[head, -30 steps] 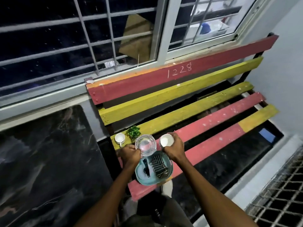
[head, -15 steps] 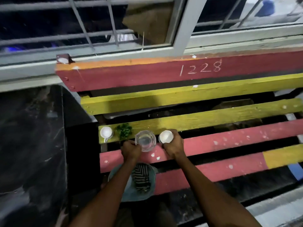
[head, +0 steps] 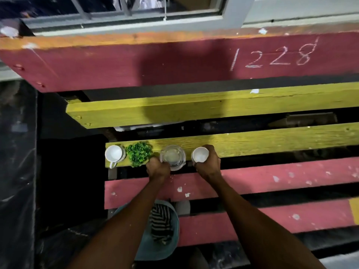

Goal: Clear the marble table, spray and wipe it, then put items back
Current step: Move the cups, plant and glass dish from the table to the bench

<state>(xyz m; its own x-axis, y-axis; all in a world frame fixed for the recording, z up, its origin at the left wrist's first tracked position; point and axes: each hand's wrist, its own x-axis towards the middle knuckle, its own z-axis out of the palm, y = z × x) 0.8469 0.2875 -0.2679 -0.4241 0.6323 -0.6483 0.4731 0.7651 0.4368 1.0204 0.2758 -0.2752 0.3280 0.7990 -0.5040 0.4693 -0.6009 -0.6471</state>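
Observation:
On the yellow slat of a painted wooden bench (head: 272, 140) stand a white cup (head: 114, 153), a small green plant (head: 139, 153), a clear glass ashtray (head: 172, 157) and a second white cup (head: 200, 154). My left hand (head: 157, 168) grips the ashtray's near left edge. My right hand (head: 208, 165) is curled round the second cup. Below my arms a teal tray (head: 155, 249) with a striped cloth (head: 161, 223) lies on the bench's front slats, partly hidden by my left forearm. The dark marble table (head: 15, 171) shows at the far left.
The bench's red backrest, chalked 1228, rises just behind the items, with a barred window above it. Wide gaps run between the slats. Dark floor shows between the table and the bench.
My head has moved closer and lower over the bench. Both hands carried the ashtray and cup forward from above the tray to the yellow slat, beside the first cup and plant.

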